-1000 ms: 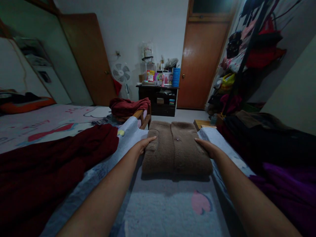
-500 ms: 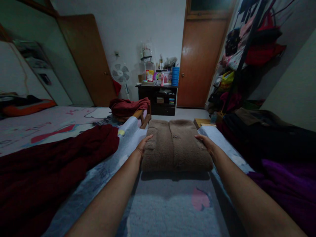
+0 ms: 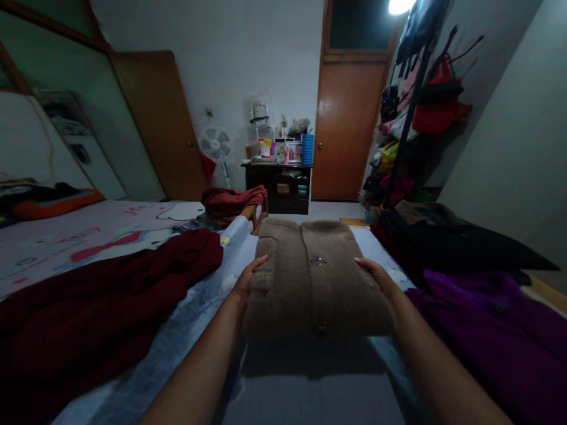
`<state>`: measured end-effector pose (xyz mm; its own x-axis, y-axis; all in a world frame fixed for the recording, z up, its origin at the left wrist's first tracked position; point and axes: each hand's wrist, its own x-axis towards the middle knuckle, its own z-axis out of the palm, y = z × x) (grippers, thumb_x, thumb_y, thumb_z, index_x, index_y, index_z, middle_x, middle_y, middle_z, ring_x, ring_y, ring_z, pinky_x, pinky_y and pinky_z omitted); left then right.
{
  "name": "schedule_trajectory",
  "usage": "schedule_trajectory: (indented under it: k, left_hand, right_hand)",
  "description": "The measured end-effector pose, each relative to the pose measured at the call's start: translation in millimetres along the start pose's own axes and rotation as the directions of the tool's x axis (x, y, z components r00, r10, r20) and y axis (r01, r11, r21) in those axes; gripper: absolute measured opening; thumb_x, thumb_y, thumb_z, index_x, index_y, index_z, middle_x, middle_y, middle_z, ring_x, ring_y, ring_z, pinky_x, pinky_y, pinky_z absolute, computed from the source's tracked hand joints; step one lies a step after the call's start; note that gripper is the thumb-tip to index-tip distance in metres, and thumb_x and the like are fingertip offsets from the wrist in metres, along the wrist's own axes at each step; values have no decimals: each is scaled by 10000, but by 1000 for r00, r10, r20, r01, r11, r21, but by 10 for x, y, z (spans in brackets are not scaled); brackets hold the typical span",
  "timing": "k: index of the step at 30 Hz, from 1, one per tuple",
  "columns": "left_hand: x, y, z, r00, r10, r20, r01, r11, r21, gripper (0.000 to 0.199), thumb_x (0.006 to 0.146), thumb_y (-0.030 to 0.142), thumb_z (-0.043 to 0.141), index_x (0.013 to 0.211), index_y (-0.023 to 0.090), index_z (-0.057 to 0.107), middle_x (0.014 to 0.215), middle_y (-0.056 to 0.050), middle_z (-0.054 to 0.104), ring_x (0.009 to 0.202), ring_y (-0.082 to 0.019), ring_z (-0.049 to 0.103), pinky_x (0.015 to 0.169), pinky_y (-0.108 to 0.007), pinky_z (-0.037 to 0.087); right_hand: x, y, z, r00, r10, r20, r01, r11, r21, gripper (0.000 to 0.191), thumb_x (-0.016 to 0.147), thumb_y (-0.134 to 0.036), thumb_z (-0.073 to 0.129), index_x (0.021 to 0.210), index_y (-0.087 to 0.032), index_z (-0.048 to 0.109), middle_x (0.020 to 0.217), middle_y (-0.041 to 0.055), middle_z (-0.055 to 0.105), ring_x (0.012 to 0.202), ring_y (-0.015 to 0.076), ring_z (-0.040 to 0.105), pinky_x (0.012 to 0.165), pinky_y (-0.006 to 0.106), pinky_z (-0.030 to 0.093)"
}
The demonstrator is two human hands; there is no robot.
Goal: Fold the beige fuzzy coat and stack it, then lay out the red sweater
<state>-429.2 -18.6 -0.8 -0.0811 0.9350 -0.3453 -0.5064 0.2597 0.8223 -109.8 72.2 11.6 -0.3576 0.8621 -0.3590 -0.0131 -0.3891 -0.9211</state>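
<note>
A folded brown fleecy jacket, with buttons down its front and a pocket flap on its left part, hangs above the blue bedspread. My left hand grips its left side, thumb on top. On the opposite side my right hand grips it the same way. The fingers of both hands are hidden under the jacket. Its shadow falls on the bedspread below.
Dark red cloth lies spread at the left. To the right are a purple garment and a stack of dark clothes. Beyond the bed stand a fan, a dark cabinet and a door.
Both hands have raised the jacket off the bed and brought it nearer. My view has tilted up and turned a little to the right.
</note>
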Motion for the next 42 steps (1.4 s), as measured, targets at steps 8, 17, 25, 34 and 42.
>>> schedule_trajectory:
  k: [8, 17, 25, 34, 42]
  left_hand:
    - [-1088, -383, 24, 999, -46, -28, 46, 999, -23, 407, 729, 519, 630, 965, 195, 703, 764, -80, 742, 874, -325, 720, 709, -433, 595]
    - [-1693, -1063, -249, 991, -128, 31, 130, 990, -58, 399, 653, 546, 710, 883, 221, 711, 834, -98, 749, 941, -337, 708, 738, -434, 590]
    - [-1745, -1059, -315, 993, 40, -113, -20, 985, 174, 474, 640, 460, 794, 1030, 226, 661, 1060, -110, 728, 1019, -309, 685, 889, -424, 543]
    - [-1407, -794, -251, 945, 261, -199, -139, 869, 476, 600, 632, 454, 828, 1109, 174, 597, 1037, -117, 724, 960, -288, 694, 839, -386, 547]
    - [-1249, -737, -121, 978, 171, -118, -135, 955, 262, 599, 576, 352, 859, 1080, 154, 601, 931, -99, 740, 784, -259, 714, 738, -383, 568]
  right_hand:
    - [-1151, 356, 71, 992, 120, 41, -123, 989, 87, 410, 767, -468, 522, 972, -152, 685, 840, 120, 750, 871, 293, 715, 861, 429, 540]
    - [-1807, 1016, 151, 998, 58, 35, -64, 983, 172, 452, 709, -447, 629, 1099, -218, 623, 1000, 91, 741, 902, 299, 710, 844, 437, 552]
    - [-1708, 1244, -4, 995, -65, -74, 61, 996, -64, 493, 730, -449, 645, 1177, -255, 569, 1153, 58, 698, 1035, 267, 670, 891, 382, 526]
    - [-1608, 961, 130, 938, -227, -262, 114, 916, -386, 485, 737, -450, 651, 1157, -216, 588, 1144, 99, 686, 1080, 286, 632, 934, 383, 489]
    - [-1551, 903, 95, 945, -269, -189, 186, 912, -366, 470, 726, -409, 710, 1130, -221, 560, 1092, 77, 699, 992, 265, 667, 892, 390, 514]
